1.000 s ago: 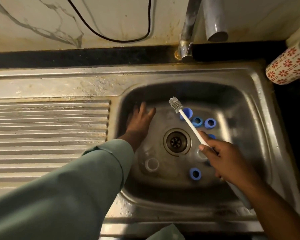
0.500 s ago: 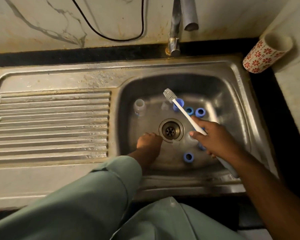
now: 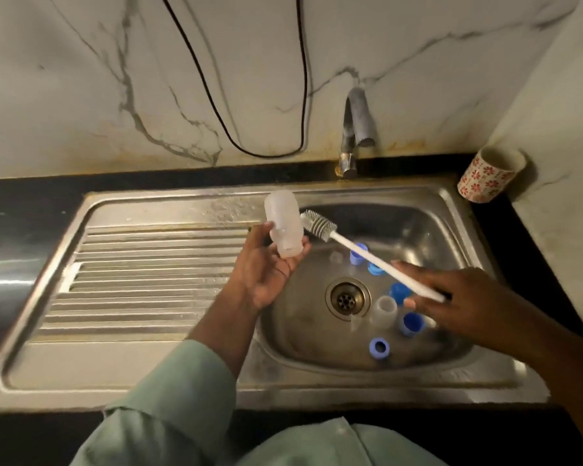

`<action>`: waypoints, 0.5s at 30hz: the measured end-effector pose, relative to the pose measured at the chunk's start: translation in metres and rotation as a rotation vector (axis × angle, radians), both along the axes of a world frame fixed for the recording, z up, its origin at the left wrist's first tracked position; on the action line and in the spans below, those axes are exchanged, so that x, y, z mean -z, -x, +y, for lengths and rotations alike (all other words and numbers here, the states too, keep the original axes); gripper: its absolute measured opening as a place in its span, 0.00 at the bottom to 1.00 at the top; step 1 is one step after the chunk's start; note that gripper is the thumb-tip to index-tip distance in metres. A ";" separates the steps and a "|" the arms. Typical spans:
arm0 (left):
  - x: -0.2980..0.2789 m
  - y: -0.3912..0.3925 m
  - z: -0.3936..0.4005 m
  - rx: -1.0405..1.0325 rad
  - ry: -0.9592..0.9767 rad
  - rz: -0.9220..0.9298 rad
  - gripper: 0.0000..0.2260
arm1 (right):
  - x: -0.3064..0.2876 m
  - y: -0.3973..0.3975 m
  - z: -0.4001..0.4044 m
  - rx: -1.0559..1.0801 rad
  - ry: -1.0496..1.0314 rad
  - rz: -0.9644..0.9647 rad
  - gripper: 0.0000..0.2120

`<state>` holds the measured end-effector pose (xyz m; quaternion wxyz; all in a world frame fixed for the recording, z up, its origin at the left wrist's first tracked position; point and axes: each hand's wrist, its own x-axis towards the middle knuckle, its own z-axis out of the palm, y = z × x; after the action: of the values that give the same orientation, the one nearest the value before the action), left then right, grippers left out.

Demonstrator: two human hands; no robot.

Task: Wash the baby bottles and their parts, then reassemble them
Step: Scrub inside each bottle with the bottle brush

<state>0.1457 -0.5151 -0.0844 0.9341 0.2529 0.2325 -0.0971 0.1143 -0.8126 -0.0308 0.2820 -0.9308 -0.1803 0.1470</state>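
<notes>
- I'm looking at a home kitchen: a stainless-steel sink with ribbed drainboard (image 3: 142,264) set in a black counter.
- Chrome tap (image 3: 355,136) against white marble-veined wall; red-flowered ceramic cup (image 3: 488,178) beside it.

Two clear bottles, one raised (image 3: 284,227) and one in the basin (image 3: 384,311); five blue rings (image 3: 379,348); one brush (image 3: 320,225); one floral cup (image 3: 488,178); one tap (image 3: 355,129).
</notes>
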 end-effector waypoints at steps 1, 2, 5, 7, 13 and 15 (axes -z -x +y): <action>-0.008 -0.002 -0.001 -0.023 -0.004 -0.016 0.27 | -0.006 0.002 0.000 -0.024 0.014 -0.004 0.25; -0.013 -0.005 -0.001 -0.056 -0.016 -0.024 0.32 | -0.012 0.003 0.000 -0.042 0.030 -0.014 0.25; -0.022 -0.013 -0.002 -0.185 -0.089 -0.059 0.34 | -0.023 -0.002 0.001 -0.102 0.090 -0.140 0.27; -0.024 -0.015 -0.004 -0.269 -0.138 -0.068 0.30 | -0.028 -0.009 0.000 -0.129 0.146 -0.217 0.27; -0.025 -0.011 -0.004 -0.322 -0.215 -0.021 0.29 | -0.025 -0.017 0.003 -0.215 0.296 -0.302 0.27; -0.026 -0.008 -0.011 -0.263 -0.248 -0.039 0.29 | -0.024 -0.020 0.010 -0.227 0.304 -0.352 0.28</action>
<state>0.1533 -0.5264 -0.0587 0.9048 0.3354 0.2555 0.0601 0.1341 -0.8026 -0.0065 0.0849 -0.9476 -0.3057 0.0387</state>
